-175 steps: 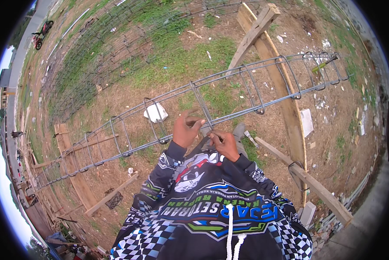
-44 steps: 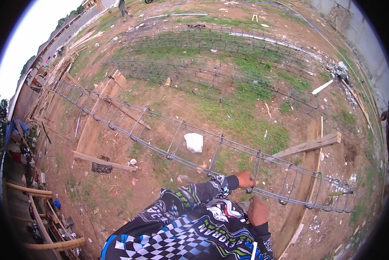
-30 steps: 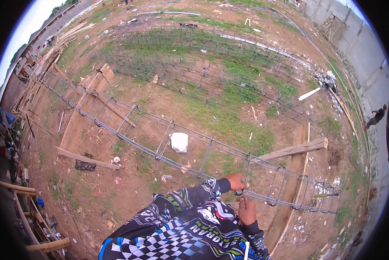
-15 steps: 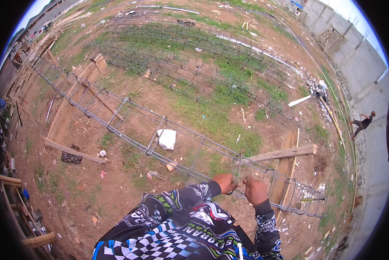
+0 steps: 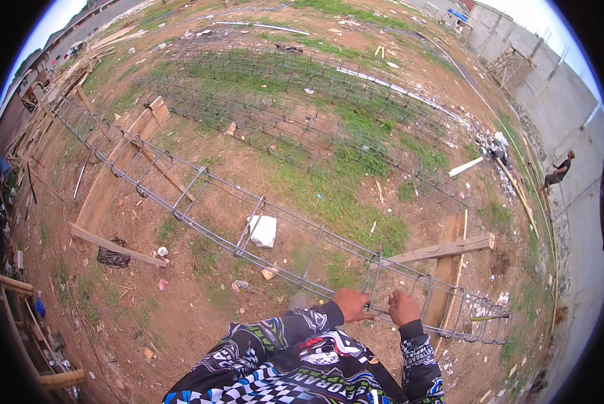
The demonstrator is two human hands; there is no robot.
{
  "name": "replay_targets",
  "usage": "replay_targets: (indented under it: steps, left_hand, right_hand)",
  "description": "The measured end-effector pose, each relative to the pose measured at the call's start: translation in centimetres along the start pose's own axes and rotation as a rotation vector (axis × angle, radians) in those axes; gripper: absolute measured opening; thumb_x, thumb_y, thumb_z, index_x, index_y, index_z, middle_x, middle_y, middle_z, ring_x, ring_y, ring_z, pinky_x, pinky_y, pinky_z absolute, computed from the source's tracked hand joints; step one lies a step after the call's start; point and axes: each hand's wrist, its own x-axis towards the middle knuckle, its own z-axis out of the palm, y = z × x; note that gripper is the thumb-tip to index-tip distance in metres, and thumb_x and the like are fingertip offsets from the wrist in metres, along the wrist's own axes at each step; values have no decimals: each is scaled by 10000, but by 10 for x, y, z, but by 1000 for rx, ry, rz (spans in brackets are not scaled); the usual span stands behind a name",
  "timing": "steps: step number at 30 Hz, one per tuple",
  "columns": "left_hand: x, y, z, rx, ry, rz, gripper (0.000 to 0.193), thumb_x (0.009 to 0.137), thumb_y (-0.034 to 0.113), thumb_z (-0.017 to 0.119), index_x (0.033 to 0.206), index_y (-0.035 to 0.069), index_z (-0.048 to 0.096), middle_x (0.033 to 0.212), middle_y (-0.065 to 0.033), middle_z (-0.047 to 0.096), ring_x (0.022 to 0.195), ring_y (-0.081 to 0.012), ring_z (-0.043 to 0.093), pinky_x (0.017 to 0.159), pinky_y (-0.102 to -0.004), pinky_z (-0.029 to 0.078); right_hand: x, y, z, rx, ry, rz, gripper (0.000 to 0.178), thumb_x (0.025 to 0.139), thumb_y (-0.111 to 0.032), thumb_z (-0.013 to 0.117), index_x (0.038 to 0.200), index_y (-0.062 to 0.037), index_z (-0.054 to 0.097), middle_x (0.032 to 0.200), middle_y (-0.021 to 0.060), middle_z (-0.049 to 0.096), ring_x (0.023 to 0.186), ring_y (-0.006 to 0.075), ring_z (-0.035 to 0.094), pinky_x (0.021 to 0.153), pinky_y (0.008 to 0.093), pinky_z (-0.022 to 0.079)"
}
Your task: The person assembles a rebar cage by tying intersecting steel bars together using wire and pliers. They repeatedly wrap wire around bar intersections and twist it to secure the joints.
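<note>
A long, narrow rebar cage (image 5: 238,253), made of thin steel bars with square stirrups, slants across in front of me from far left to near right. At its near side, my left hand (image 5: 351,305) is closed on the lower bar beside the foot of a stirrup (image 5: 375,275). Just to the right of that stirrup, my right hand (image 5: 404,308) has its fingers curled in a pinch close to the same bar. Whatever it pinches is too small to make out.
Wooden boards support the cage at the left (image 5: 123,148) and right (image 5: 443,283). A white block (image 5: 262,231) lies on the dirt beyond it. More rebar cages (image 5: 282,94) rest on the grass farther off. A person (image 5: 559,171) is by the concrete wall (image 5: 558,114) at right.
My right hand has shifted slightly away from the stirrup, and the left hand's fingers have loosened a little. The view has tilted slightly. By the wall, the person's posture has changed.
</note>
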Motion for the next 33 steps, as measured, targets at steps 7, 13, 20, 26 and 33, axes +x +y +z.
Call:
replay_targets:
  steps: [7, 13, 20, 26, 33]
  left_hand:
    - [2, -9, 24, 44, 147, 20, 575, 850, 643, 575, 845, 76, 669, 637, -171, 637, 594, -357, 645, 525, -469, 486]
    - [-1, -8, 24, -7, 224, 52, 541, 864, 615, 576, 779, 94, 691, 628, -167, 631, 574, -358, 633, 532, -461, 491]
    - [5, -4, 15, -27, 176, -2, 510, 845, 593, 601, 765, 108, 740, 607, -168, 635, 585, -361, 640, 536, -464, 485]
    - [9, 5, 1, -42, 79, -10, 455, 811, 561, 667, 780, 116, 757, 608, -142, 642, 586, -346, 642, 550, -432, 483]
    - [28, -8, -4, -153, -142, -102, 495, 800, 538, 709, 714, 51, 722, 492, -53, 532, 453, -150, 448, 471, -342, 347]
  right_hand:
    - [1, 2, 15, -1, 33, 62, 227, 921, -242, 536, 806, -72, 634, 697, 178, 644, 693, 407, 635, 645, 512, 496]
    - [-10, 16, 16, 72, -107, 63, 241, 912, -287, 555, 904, -72, 662, 763, 250, 648, 748, 441, 637, 673, 545, 497]
    - [-72, -14, -12, 126, 17, 91, 175, 941, -218, 522, 1032, -77, 574, 666, 231, 605, 634, 439, 602, 592, 538, 462]
    - [-109, -43, -9, 361, -117, 74, 228, 932, -227, 515, 1032, -26, 551, 711, 243, 602, 671, 440, 607, 622, 538, 467]
    - [-103, -47, -44, 768, -239, -8, 323, 988, -283, 457, 986, 4, 605, 929, 259, 626, 890, 446, 602, 786, 508, 459]
